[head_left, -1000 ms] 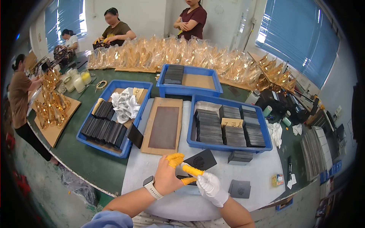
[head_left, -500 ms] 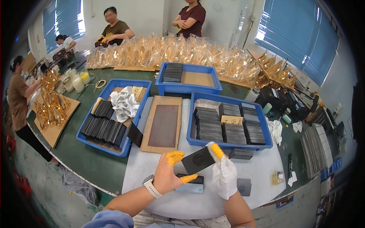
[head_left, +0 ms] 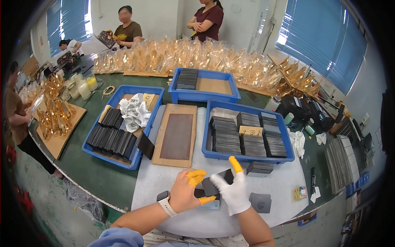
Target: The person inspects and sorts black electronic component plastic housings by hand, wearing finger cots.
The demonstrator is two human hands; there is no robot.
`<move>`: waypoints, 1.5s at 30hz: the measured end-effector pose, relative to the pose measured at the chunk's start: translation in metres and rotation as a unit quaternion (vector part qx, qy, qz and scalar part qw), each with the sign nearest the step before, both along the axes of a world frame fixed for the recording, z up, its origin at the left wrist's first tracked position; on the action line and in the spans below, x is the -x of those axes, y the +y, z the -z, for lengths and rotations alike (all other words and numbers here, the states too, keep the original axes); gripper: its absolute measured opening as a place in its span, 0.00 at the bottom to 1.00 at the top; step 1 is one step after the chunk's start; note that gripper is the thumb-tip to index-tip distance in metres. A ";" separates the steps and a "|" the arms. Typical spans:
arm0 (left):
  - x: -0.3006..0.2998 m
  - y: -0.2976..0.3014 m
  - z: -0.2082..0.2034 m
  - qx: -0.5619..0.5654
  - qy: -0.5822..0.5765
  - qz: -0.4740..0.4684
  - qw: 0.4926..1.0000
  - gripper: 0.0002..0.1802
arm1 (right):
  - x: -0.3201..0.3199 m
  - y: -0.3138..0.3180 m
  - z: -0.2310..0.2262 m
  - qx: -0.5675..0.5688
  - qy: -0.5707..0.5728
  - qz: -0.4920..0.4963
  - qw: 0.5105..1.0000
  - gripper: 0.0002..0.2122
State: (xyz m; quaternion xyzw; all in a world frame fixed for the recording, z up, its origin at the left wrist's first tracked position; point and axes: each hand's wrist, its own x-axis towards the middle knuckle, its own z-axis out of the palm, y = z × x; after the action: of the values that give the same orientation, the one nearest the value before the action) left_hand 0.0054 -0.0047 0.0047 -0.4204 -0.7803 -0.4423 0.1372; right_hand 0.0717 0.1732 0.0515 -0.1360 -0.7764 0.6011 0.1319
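Note:
A thin black plate (head_left: 214, 183), its visible face plain, is tilted between my two hands. My right hand (head_left: 235, 193), in a white glove with a yellow cot on one raised finger, has its thumb across the plate and grips it. Beside the plate's left edge, my bare left hand (head_left: 185, 191) is open, thumb and fingers apart, with yellow finger cots. Beneath the hands, partly hidden, lies a light blue box (head_left: 210, 204) with dark pieces on it. Dark plates (head_left: 260, 202), the upper one with a round emblem, lie right of my right hand.
Blue trays (head_left: 290, 158) (head_left: 135, 165) (head_left: 205, 98) of stacked black plates stand ahead. Between them lies a cardboard board (head_left: 157, 158) with a brown panel. A short plate stack (head_left: 260, 168) sits nearby. Wrapped gold pieces (head_left: 185, 55) line the back; several people stand or sit around.
The plate has turned from its emblem face to a plain face. My right hand has shifted slightly left and changed its hold, uncovering more of the plates at right.

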 end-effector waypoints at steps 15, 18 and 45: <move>-0.002 -0.003 -0.005 -0.032 0.008 0.010 0.999 0.38 | 0.007 0.045 0.020 0.097 0.094 0.192 0.972 0.16; -0.003 -0.001 -0.005 -0.026 0.016 0.010 0.999 0.38 | 0.008 0.027 0.041 -0.098 0.153 0.148 0.972 0.20; 0.006 -0.005 -0.001 -0.048 0.007 -0.052 0.997 0.42 | -0.024 -0.001 0.006 0.248 -0.150 -0.205 0.935 0.21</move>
State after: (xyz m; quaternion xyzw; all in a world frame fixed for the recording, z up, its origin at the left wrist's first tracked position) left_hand -0.0007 -0.0102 0.0057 -0.3754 -0.7781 -0.4683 0.1853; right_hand 0.0957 0.1720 0.0455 -0.0905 -0.6242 0.7613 -0.1503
